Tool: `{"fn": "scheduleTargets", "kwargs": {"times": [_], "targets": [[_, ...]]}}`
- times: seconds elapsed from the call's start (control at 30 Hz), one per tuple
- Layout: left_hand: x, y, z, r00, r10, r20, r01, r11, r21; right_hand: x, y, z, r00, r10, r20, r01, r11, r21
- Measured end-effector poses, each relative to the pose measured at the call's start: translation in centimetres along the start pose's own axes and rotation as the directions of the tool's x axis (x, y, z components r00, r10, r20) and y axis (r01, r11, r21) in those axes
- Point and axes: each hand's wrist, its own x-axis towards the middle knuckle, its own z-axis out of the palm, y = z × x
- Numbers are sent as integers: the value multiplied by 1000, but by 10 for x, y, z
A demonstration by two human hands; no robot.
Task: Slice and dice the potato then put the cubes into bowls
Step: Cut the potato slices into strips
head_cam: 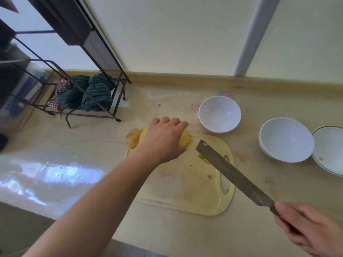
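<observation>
Left hand (164,140) grips my potato (182,139) on board (187,184); right hand (311,229) grips knife (232,173) above board.

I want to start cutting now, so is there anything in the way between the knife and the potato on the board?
Nothing visible blocks it. The knife in the right hand hangs over the cutting board, and only bare board with small scraps lies between its tip and the potato. The left hand covers most of the potato, though.
</observation>
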Motion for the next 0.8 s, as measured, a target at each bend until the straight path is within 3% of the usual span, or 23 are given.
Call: {"fn": "scheduleTargets", "kwargs": {"times": [0.1, 0.27, 0.37, 0.43, 0.57, 0.8], "targets": [[18, -2, 10, 997, -10, 75, 4, 997, 82, 3, 7, 1, 998, -37, -55, 33, 998, -57], [27, -7, 15, 998, 16, 58, -19, 999, 50, 5, 7, 8, 992, -74, -99, 61, 990, -131], [23, -5, 11, 998, 61, 14, -62, 995, 74, 1, 5, 11, 992, -55, -118, 39, 990, -138], [11, 0, 8, 994, 64, -90, -62, 998, 32, -2, 9, 13, 986, -42, -159, 25, 994, -105], [-47, 20, 24, 928, -56, -368, -49, 962, -268, -4, 25, 24, 960, -13, -281, 19, 1000, 19], [-112, 65, 95, 915, -299, -272, 176, 901, -398, 1, 7, 51, 991, -73, -114, 65, 995, -80]]}}
